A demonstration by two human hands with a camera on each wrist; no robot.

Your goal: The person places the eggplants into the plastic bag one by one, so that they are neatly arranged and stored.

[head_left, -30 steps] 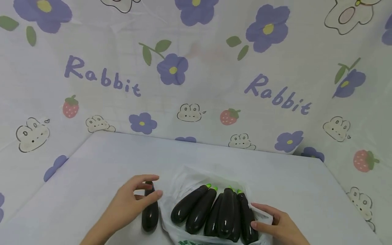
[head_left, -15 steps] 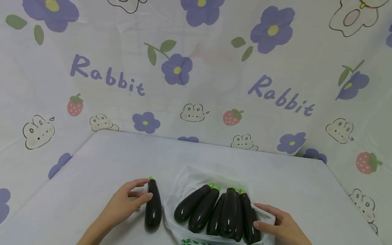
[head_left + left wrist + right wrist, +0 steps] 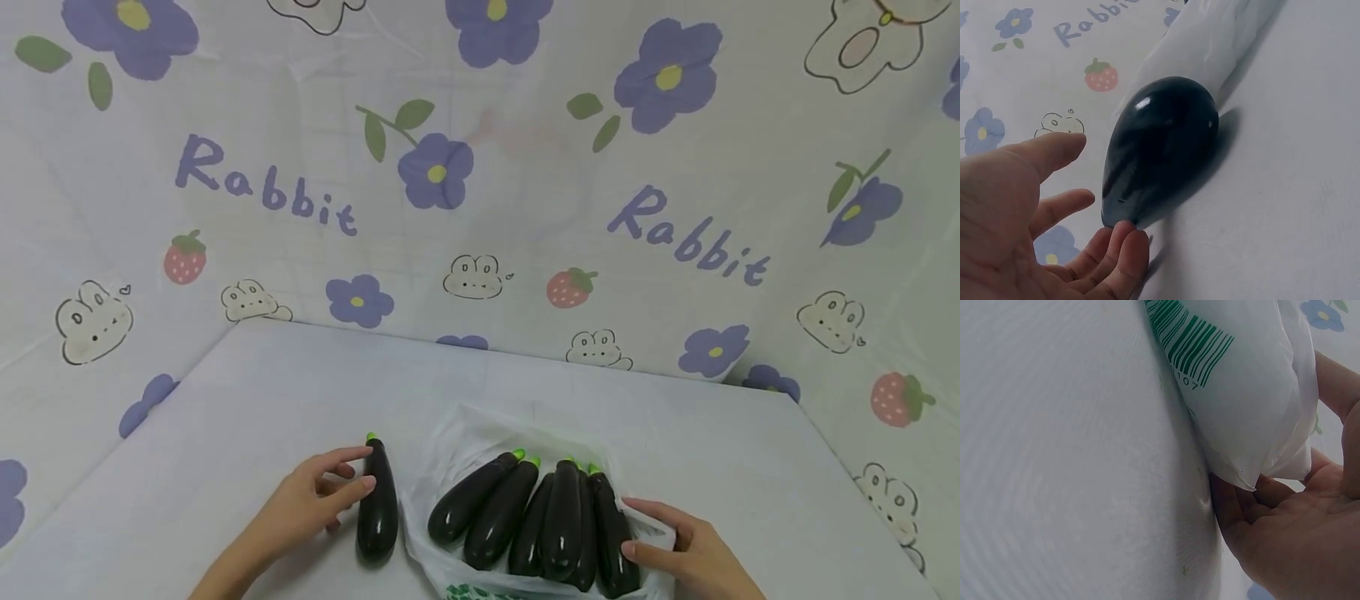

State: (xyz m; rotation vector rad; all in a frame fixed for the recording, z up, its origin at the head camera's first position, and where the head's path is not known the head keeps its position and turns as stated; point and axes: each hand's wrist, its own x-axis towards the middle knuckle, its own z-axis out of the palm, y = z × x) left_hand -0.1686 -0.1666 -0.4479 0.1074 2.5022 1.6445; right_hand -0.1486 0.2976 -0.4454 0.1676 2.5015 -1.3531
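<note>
A single dark, glossy eggplant (image 3: 378, 517) with a green tip lies on the table, left of a white plastic bag (image 3: 468, 429). Beside it is my left hand (image 3: 303, 504), its fingertips right at the eggplant's narrow end. The left wrist view shows the thumb apart from the eggplant (image 3: 1163, 144) and the fingers loosely bent by its narrow end. Several eggplants (image 3: 495, 517) lie side by side in the open bag. At the bag's right edge my right hand (image 3: 697, 546) grips the plastic, thumb on the inside over the rightmost eggplant. Green barcode printing marks the bag (image 3: 1260, 394) in the right wrist view.
The white tabletop (image 3: 315, 375) reaches back to a fabric backdrop (image 3: 517, 208) printed with flowers, rabbits and strawberries. The same fabric hangs along both sides.
My left hand has drawn slightly leftward off the lone eggplant, whose green tip now shows. The right hand keeps its place at the bag. The head view has shifted a little.
</note>
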